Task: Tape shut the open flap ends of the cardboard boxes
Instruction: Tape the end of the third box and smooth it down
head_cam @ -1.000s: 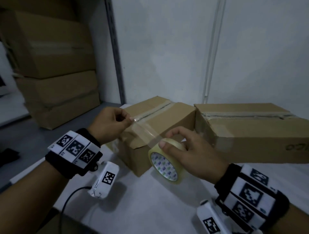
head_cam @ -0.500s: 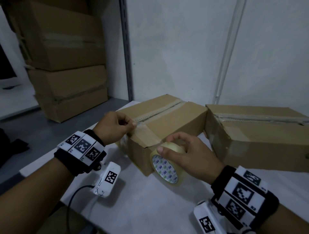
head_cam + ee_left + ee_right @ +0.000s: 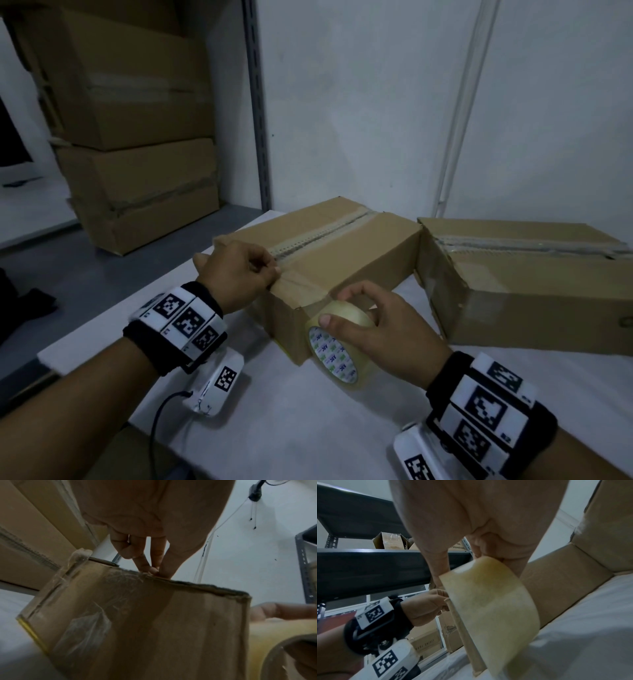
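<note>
Two brown cardboard boxes lie on the white table (image 3: 308, 428). The near box (image 3: 342, 253) (image 3: 137, 622) faces me with its end flap. My left hand (image 3: 239, 270) (image 3: 154, 570) pinches the free end of the clear tape strip (image 3: 301, 291) and holds it down at the box's top front edge. My right hand (image 3: 376, 329) grips the roll of clear tape (image 3: 337, 346) (image 3: 488, 608) just in front of the box's lower right corner, thumb on the rim. The strip runs from roll to left hand across the box corner. The second box (image 3: 531, 291) sits to the right.
Several larger cardboard boxes (image 3: 130, 120) are stacked on a grey shelf at the back left, beside a slotted metal upright (image 3: 258, 102). A white wall stands behind the table. A grey metal rack (image 3: 368, 566) with boxes shows in the right wrist view.
My left hand has carried the tape end from mid-air down onto the box's top edge. The stretched strip has shortened and the roll has come closer to the box corner.
</note>
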The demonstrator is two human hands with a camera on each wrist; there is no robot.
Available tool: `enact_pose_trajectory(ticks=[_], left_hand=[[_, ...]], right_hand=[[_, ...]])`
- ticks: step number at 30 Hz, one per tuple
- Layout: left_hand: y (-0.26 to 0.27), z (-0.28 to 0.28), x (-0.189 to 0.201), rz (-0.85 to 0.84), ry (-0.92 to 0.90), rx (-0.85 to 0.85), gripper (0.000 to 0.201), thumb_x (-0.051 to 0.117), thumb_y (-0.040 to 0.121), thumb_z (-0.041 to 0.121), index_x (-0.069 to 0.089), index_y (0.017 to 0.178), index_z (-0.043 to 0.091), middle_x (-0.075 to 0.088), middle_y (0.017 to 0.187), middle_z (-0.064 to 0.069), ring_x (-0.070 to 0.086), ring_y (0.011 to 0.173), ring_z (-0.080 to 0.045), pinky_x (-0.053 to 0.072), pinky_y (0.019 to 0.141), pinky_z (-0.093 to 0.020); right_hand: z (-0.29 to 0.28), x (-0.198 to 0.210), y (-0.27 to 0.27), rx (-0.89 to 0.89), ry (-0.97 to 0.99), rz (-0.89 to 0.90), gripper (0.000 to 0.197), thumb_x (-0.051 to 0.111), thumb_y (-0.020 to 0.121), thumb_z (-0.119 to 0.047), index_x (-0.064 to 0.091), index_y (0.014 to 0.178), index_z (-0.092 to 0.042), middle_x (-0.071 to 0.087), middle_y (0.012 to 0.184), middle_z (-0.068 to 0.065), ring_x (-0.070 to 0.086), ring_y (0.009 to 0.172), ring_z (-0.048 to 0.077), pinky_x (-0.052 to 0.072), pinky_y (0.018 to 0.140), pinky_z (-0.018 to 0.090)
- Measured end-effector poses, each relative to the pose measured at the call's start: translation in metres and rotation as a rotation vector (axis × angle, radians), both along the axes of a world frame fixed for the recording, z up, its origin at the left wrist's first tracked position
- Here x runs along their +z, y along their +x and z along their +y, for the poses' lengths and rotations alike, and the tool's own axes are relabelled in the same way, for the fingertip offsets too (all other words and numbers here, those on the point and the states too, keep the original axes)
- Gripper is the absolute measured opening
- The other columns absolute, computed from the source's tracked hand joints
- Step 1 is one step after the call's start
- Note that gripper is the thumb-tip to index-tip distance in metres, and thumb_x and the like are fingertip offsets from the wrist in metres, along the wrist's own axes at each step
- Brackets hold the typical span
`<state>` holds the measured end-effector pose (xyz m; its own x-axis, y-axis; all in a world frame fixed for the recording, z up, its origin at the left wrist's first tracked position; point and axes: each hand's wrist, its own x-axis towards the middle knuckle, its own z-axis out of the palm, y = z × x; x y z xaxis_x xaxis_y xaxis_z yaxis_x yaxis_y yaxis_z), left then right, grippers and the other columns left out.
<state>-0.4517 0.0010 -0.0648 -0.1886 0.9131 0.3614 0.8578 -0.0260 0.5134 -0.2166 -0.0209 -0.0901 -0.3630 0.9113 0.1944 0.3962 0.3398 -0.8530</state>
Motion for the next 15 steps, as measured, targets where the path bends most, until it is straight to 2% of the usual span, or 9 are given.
enact_pose_trajectory(ticks=[2, 5, 8, 10, 11, 13, 15], left_hand=[[0.003, 0.0, 0.001, 0.023, -0.017, 0.026, 0.014, 0.069, 0.08, 0.036, 0.07, 0.074, 0.023, 0.068, 0.084, 0.008, 0.053, 0.088, -0.012, 0.021, 0.083, -0.035], [-0.002, 0.004, 0.003, -0.014, -0.025, 0.038, 0.014, 0.071, 0.07, 0.04, 0.061, 0.069, 0.03, 0.064, 0.078, 0.009, 0.058, 0.086, -0.015, 0.034, 0.095, -0.042], [-0.002, 0.005, 0.005, 0.062, -0.013, 0.095, 0.014, 0.068, 0.075, 0.031, 0.054, 0.074, 0.032, 0.059, 0.071, 0.011, 0.057, 0.086, -0.016, 0.033, 0.098, -0.044], [0.006, 0.003, 0.008, 0.118, 0.072, 0.084, 0.012, 0.064, 0.079, 0.023, 0.058, 0.082, 0.032, 0.058, 0.071, 0.011, 0.056, 0.086, -0.015, 0.031, 0.091, -0.039], [0.009, 0.001, 0.009, 0.126, 0.126, 0.042, 0.015, 0.062, 0.08, 0.018, 0.06, 0.085, 0.032, 0.057, 0.073, 0.011, 0.056, 0.084, -0.014, 0.031, 0.088, -0.037], [0.017, -0.006, 0.011, 0.083, 0.203, -0.129, 0.018, 0.061, 0.081, 0.012, 0.068, 0.091, 0.026, 0.059, 0.08, 0.01, 0.056, 0.082, -0.013, 0.041, 0.084, -0.034], [0.023, -0.012, 0.009, 0.089, 0.147, -0.319, 0.017, 0.059, 0.085, 0.022, 0.071, 0.097, 0.018, 0.064, 0.094, 0.002, 0.06, 0.087, -0.013, 0.049, 0.083, -0.032]], right_hand=[[-0.001, 0.0, 0.0, 0.003, -0.003, 0.015, 0.032, 0.075, 0.072, -0.052, 0.059, 0.091, -0.032, 0.066, 0.079, -0.011, 0.061, 0.067, 0.004, 0.042, 0.056, 0.015], [-0.003, 0.0, 0.0, 0.009, 0.0, 0.029, 0.031, 0.076, 0.074, -0.047, 0.059, 0.092, -0.03, 0.065, 0.076, -0.011, 0.059, 0.06, -0.001, 0.04, 0.051, 0.01], [-0.004, -0.001, -0.001, 0.005, -0.003, 0.032, 0.029, 0.075, 0.075, -0.047, 0.058, 0.092, -0.03, 0.065, 0.076, -0.012, 0.06, 0.059, -0.004, 0.039, 0.049, 0.008], [-0.004, -0.002, -0.002, 0.006, 0.001, 0.016, 0.03, 0.074, 0.075, -0.05, 0.056, 0.092, -0.033, 0.067, 0.079, -0.011, 0.061, 0.064, -0.001, 0.041, 0.053, 0.011], [-0.003, -0.002, -0.002, 0.008, 0.0, 0.009, 0.031, 0.074, 0.074, -0.051, 0.055, 0.092, -0.034, 0.067, 0.081, -0.01, 0.061, 0.066, 0.001, 0.042, 0.055, 0.013], [-0.003, -0.003, -0.002, 0.019, -0.012, 0.005, 0.032, 0.072, 0.074, -0.054, 0.054, 0.093, -0.035, 0.068, 0.083, -0.008, 0.063, 0.07, 0.005, 0.045, 0.059, 0.018], [-0.002, -0.006, 0.0, 0.042, -0.024, -0.002, 0.036, 0.071, 0.073, -0.057, 0.053, 0.096, -0.037, 0.069, 0.086, -0.007, 0.065, 0.075, 0.007, 0.05, 0.062, 0.023]])
